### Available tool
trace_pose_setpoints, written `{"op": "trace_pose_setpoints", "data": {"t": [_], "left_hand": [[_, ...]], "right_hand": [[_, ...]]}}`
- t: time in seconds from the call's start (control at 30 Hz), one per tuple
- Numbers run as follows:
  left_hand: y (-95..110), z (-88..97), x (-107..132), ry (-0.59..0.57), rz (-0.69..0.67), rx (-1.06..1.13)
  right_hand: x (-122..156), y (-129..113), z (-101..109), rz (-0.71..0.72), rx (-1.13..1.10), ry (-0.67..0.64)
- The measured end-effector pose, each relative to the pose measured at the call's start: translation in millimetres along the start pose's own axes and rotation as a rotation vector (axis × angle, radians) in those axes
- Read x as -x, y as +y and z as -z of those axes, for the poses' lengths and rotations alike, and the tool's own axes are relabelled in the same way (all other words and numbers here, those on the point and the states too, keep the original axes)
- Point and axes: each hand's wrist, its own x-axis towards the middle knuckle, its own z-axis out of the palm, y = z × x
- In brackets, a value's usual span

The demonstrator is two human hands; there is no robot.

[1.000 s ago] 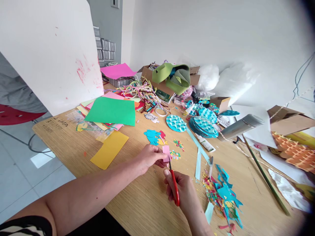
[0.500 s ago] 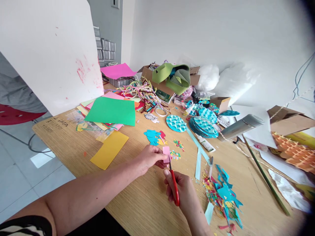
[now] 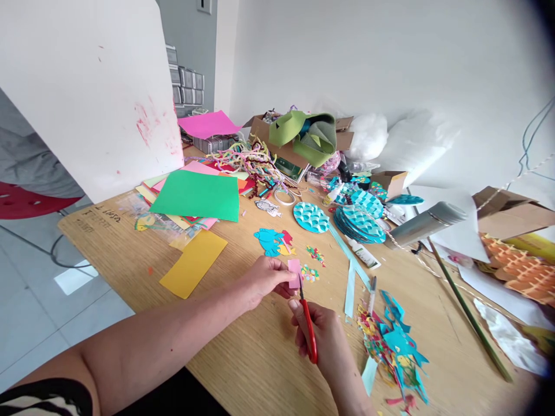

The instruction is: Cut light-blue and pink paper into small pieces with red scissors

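Between the thumb and fingers of my left hand [image 3: 271, 280] is a small piece of pink paper [image 3: 293, 268], held upright over the table. My right hand [image 3: 321, 329] is wrapped round red-handled scissors [image 3: 310, 332]. Their blades point away from me and meet the right edge of the pink paper. Just beyond lie small round paper bits [image 3: 310, 273] in mixed colours. Blue paper fish [image 3: 267, 241] lie behind my left hand, with red and yellow cutouts beside them.
Left of my hands are a yellow sheet [image 3: 193, 266] and a green sheet [image 3: 197, 195] on a paper pile. Right of them lie pale blue strips [image 3: 349, 289], a glue bottle [image 3: 363, 253], blue scraps [image 3: 401, 341] and a grey flask [image 3: 427, 224]. Patterned blue discs [image 3: 311, 217] sit farther back.
Almost nothing differs. The whole view has shifted very slightly, and both hands keep the same hold on the pink paper and the scissors.
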Motion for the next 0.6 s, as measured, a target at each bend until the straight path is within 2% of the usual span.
{"op": "trace_pose_setpoints", "data": {"t": [0.2,0.6], "left_hand": [[0.3,0.2,-0.5,0.039,-0.030,-0.007],[-0.9,-0.2,-0.1,0.016,-0.016,-0.033]], "right_hand": [[0.8,1.5,0.3,0.003,-0.011,-0.021],[-0.2,-0.8,0.6,-0.012,-0.016,-0.038]]}}
